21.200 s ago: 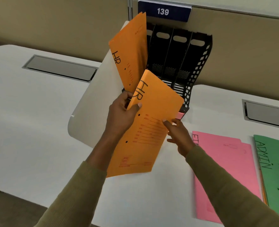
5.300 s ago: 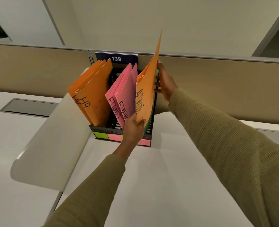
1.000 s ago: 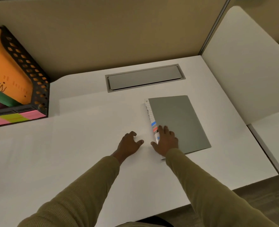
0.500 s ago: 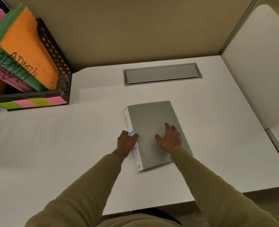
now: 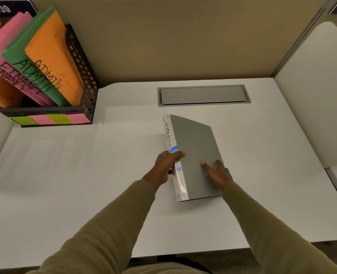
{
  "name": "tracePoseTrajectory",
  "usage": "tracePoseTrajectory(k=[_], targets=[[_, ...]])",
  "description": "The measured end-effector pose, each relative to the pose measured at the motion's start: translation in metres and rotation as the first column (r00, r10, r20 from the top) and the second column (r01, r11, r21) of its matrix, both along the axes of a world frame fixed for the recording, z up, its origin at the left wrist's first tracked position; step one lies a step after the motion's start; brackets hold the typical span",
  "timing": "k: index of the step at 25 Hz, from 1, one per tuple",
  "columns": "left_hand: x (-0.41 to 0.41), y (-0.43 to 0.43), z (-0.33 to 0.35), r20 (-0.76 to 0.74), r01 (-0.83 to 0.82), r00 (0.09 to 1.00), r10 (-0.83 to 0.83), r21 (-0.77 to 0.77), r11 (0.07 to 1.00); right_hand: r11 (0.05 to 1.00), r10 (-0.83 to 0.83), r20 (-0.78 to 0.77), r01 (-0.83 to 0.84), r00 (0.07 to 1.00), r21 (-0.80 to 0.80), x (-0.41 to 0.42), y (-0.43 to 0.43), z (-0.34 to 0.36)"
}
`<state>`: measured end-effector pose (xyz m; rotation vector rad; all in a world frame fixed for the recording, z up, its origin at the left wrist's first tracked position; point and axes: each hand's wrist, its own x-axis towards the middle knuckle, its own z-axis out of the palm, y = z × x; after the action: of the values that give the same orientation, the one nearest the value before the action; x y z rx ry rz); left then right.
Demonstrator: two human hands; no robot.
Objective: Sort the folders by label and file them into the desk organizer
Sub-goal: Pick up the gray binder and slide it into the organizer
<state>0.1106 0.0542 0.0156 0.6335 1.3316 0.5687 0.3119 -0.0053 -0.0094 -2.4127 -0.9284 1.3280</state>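
Note:
A grey binder [image 5: 195, 147] with a white labelled spine is tipped up on the white desk [image 5: 64, 184], spine edge raised. My left hand [image 5: 166, 165] grips the spine near a blue tab. My right hand [image 5: 216, 172] lies on the grey cover with fingers spread. At the far left stands the black mesh desk organizer [image 5: 82, 76]. It holds orange folders [image 5: 55, 62], a green ADMIN folder [image 5: 31, 70] and pink FINANCE folders [image 5: 7, 42], all leaning left.
A grey cable hatch [image 5: 203, 95] is set into the desk behind the binder. A tan partition wall [image 5: 173, 36] runs along the back. A white divider panel [image 5: 317, 95] stands on the right. Coloured sticky labels [image 5: 51, 119] line the organizer's front.
My left hand has closed round the binder's spine and lifted that edge off the desk. The right hand slid across the cover. The view has shifted, showing more of the organizer.

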Motion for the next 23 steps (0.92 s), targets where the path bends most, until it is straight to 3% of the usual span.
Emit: tracePoseTrajectory(k=[6, 12, 23], targets=[[-0.018, 0.007, 0.041, 0.164, -0.071, 0.985, 0.052, 0.116, 0.991, 0.973, -0.141, -0.256, 0.181, 0.956, 0.14, -0.027, 0.043, 0.026], [-0.083, 0.01, 0.082, 0.214, -0.105, 0.976, 0.041, 0.296, 0.949, 0.946, -0.068, -0.463, 0.204, 0.884, 0.251, -0.115, 0.102, 0.083], [-0.27, 0.025, 0.118, 0.097, -0.119, 0.992, 0.084, 0.449, 0.886, 0.949, 0.1, -0.504, 0.069, 0.858, 0.307, -0.294, 0.17, 0.107]])
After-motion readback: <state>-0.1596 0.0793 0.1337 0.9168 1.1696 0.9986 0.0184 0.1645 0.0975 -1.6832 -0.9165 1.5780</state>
